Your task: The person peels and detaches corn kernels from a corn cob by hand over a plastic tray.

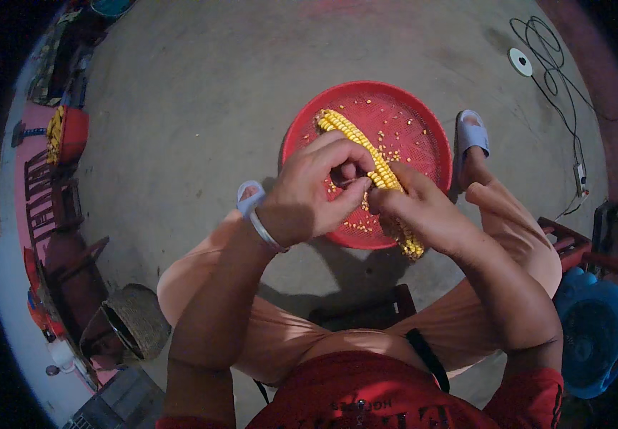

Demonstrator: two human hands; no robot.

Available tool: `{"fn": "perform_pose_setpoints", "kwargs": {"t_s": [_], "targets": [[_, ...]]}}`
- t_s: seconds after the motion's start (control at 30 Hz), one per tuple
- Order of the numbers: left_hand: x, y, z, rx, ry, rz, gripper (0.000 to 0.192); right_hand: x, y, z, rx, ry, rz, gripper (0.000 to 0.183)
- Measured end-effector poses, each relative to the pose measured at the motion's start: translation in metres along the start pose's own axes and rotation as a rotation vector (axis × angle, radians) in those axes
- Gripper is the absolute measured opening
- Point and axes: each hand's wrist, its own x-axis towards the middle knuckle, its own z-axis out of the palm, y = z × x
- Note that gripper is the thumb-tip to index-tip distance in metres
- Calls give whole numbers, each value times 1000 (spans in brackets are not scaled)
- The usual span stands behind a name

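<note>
An ear of yellow corn (360, 138) slants above a round red mesh tray (437, 128) on the floor between my feet. My right hand (416, 204) grips the ear around its lower part; the end sticks out below the palm. At the ear's middle, the fingertips of my left hand (325, 182) touch the kernels, its thumb and fingers bent. Whether a loose kernel is between those fingertips I cannot tell. Loose corn kernels (360, 226) lie scattered in the tray, some of them hidden under my hands.
At the far left stands a red basin (75, 134) with corn ears, near wooden chairs (41, 198). A woven basket (145, 316) lies at the lower left. On the right are a coiled black cable (553, 59), a power strip (580, 179) and a blue plastic basin (598, 332).
</note>
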Motion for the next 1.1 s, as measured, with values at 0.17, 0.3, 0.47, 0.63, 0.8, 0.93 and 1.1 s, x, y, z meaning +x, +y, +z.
{"fn": "perform_pose_setpoints", "kwargs": {"t_s": [0.17,0.3,0.47,0.63,0.8,0.93,1.1], "targets": [[-1,-1,-7,23,-100,-58,17,4,-6,5,304,36,108,35],[-1,3,-10,100,-185,-93,17,6,3,3,306,-88,149,40],[-1,3,-8,214,-122,97,19,6,5,4,358,-147,151,41],[-2,-6,0,238,-52,146,17,6,1,6,307,-87,154,41],[-4,-6,9,286,30,122,15,6,4,9,412,-64,171,39],[-2,-6,12,297,66,128,14,6,3,9,529,-48,207,38],[-2,-4,17,303,82,93,15,7,6,6,441,-47,198,35]]}}
